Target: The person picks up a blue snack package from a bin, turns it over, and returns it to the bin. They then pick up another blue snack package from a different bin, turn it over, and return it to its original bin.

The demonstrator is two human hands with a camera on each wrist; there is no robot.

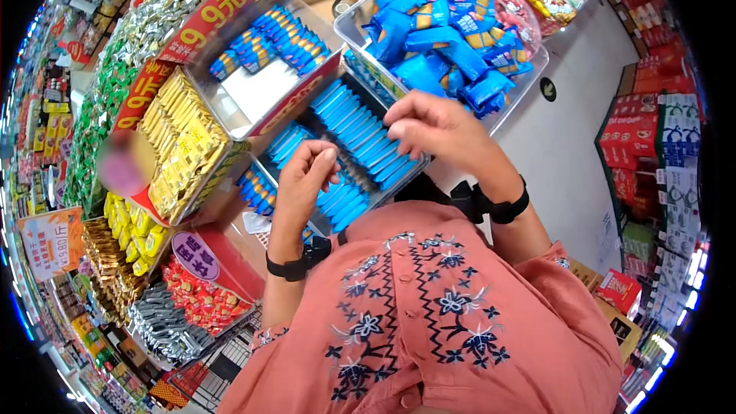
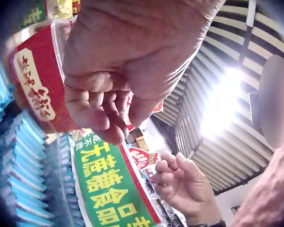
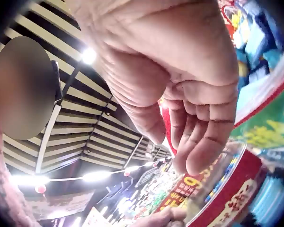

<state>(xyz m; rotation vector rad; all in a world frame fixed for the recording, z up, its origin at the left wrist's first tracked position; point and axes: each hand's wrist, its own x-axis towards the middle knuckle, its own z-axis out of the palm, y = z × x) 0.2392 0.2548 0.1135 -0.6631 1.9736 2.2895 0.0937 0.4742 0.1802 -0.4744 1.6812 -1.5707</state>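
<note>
Both hands hover over a bin of blue-wrapped packets (image 1: 360,134) lined up in rows. The left hand (image 1: 305,180) is above the left rows, its fingers loosely bent and nothing held; the left wrist view shows its palm and bent fingers (image 2: 100,111) with no packet in them. My right hand (image 1: 441,129) is over the bin's right edge, beside a clear tub of larger blue packets (image 1: 452,46). In the right wrist view this hand (image 3: 180,94) has loosely bent fingers and holds nothing.
A clear box (image 1: 253,92) with small blue packets adjoins the bin at the upper left. Gold packets (image 1: 180,146) and red-wrapped sweets (image 1: 201,299) lie farther left. Grey floor (image 1: 563,146) shows at the right, before shelves (image 1: 663,138).
</note>
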